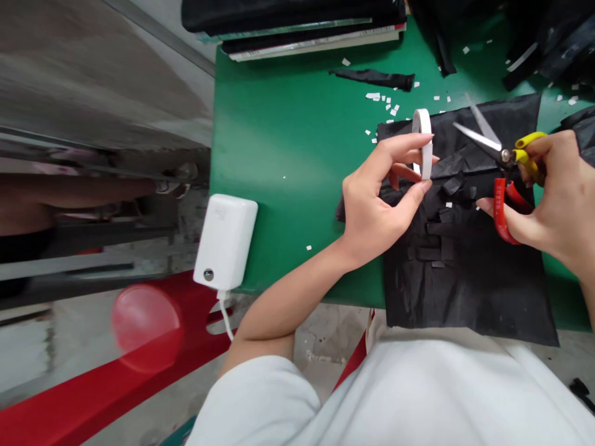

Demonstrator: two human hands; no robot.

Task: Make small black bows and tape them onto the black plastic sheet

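White ring-shaped roll of tape [427, 160] and open metal scissors with yellow and red handles [506, 155], held apart over a green table [279, 161]

Head view, looking down: the left hand [376, 192] grasps the tape roll between thumb and fingers, standing it on edge so that its rim runs near to far. The right hand [558, 192] grips the scissors by the handles, with the blades spread. The roll lies left of the scissors, with a gap between them; the blades point left and slightly far, towards the roll's far part. Fingertips of the left hand reach past the roll's right side, so they stand on the side that faces the blades.

Under both hands lies a black, creased, fabric-like sheet [502, 291], overhanging the near edge. Small black strips [439, 238] are laid on it, near the left hand's thumb. White paper-like scraps [394, 111] are scattered to the far side, beside a narrow black folded strip [374, 78].

Farther off is a stack of black and pale book-like items [316, 37]; black crumpled material [569, 52] fills the far right corner. At the near left, well apart from both hands, rests a white rounded power bank [226, 241] with a white cable [226, 319].
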